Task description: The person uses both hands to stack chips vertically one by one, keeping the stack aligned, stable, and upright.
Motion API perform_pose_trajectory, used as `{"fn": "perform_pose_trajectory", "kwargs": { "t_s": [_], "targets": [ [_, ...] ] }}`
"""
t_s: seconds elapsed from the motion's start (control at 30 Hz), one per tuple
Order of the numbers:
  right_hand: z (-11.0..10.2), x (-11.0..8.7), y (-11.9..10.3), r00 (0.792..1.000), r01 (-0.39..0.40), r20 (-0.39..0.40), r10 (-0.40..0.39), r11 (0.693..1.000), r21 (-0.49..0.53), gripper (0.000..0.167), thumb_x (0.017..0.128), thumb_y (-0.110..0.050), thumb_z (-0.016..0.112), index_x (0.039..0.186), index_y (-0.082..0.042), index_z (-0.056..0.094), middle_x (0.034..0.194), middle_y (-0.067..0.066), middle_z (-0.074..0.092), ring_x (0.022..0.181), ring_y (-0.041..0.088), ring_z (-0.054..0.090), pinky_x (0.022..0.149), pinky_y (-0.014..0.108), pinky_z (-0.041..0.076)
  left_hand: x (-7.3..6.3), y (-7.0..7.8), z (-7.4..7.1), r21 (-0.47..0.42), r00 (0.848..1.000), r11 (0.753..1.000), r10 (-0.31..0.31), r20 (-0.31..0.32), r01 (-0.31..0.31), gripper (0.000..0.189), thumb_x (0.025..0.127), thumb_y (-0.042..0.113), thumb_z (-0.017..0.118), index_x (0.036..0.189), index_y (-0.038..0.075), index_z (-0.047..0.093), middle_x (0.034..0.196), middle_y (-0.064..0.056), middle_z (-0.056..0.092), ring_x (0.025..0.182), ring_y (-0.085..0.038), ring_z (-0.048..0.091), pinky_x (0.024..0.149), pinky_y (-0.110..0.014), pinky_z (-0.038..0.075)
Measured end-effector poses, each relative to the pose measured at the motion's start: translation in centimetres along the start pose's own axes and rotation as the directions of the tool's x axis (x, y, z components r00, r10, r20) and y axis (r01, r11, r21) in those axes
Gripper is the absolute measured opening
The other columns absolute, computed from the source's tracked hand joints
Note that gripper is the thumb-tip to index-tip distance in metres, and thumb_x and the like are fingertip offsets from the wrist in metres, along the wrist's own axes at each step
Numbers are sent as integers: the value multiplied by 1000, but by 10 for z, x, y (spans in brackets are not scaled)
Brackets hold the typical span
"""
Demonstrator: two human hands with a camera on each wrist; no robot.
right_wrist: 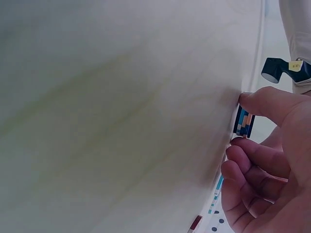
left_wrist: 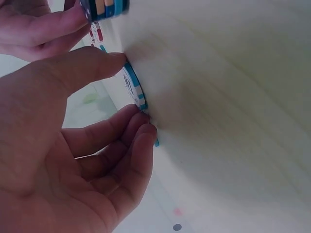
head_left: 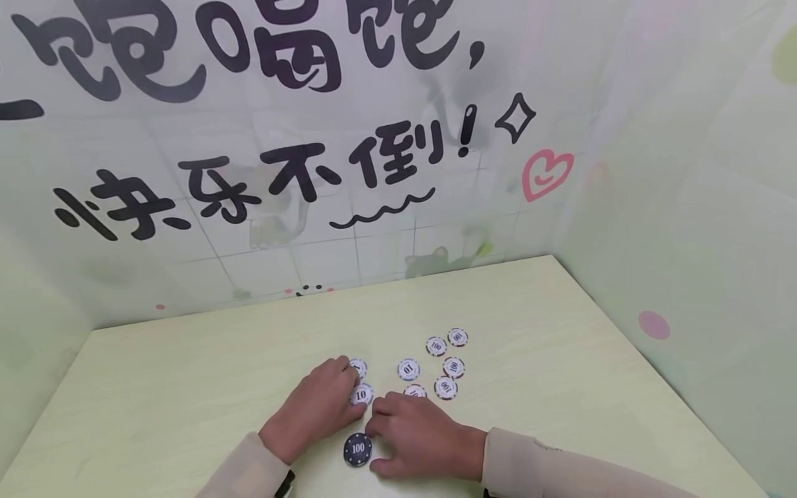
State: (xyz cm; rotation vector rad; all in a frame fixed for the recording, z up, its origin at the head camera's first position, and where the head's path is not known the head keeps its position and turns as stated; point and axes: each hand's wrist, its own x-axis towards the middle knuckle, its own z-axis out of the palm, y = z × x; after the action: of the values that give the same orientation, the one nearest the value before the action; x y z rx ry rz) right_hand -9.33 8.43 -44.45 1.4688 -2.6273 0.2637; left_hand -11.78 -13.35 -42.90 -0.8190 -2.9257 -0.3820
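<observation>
My left hand (head_left: 320, 404) curls over a white and light-blue poker chip marked 10 (head_left: 361, 394), which lies flat on the table. The left wrist view shows thumb and fingertips at opposite edges of that chip (left_wrist: 133, 87). Just beyond it is another pale chip (head_left: 358, 366), partly under the fingers. My right hand (head_left: 426, 439) has thumb and index finger at two sides of a short chip stack (head_left: 358, 449), topped by a dark chip marked 100. Layered blue and orange edges of the stack (right_wrist: 244, 122) show between those fingers in the right wrist view.
Right of the hands lie a pale chip marked 10 (head_left: 408, 369), another white chip (head_left: 415, 391) partly behind the right hand, and several red-edged 100 chips (head_left: 445, 388). A printed wall (head_left: 355, 256) bounds the table (head_left: 205, 373) at the back, another wall (head_left: 672, 277) at the right.
</observation>
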Motion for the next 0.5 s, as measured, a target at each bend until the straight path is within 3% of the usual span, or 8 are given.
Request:
{"fn": "perform_pose_trajectory", "kwargs": {
  "t_s": [0.27, 0.5],
  "targets": [
    [-2, 2, -1, 1000, -3, 5, 3, 1000, 9, 31, 89, -45, 88, 112, -24, 83, 102, -13, 62, 86, 0, 51, 72, 10, 38, 0, 1, -2, -43, 997, 998, -51, 65, 54, 32, 81, 19, 89, 85, 0, 64, 80, -3, 47, 71, -18, 44, 58, -36, 43],
    [-2, 1, -1, 1000, -4, 16, 4, 1000, 10, 31, 89, -45, 87, 112, -24, 83, 101, -14, 62, 85, -1, 49, 71, 9, 36, -3, -2, -2, -65, 996, 996, -50, 70, 55, 31, 80, 21, 86, 83, 4, 62, 80, -1, 47, 71, -17, 43, 60, -34, 41]
  ]
}}
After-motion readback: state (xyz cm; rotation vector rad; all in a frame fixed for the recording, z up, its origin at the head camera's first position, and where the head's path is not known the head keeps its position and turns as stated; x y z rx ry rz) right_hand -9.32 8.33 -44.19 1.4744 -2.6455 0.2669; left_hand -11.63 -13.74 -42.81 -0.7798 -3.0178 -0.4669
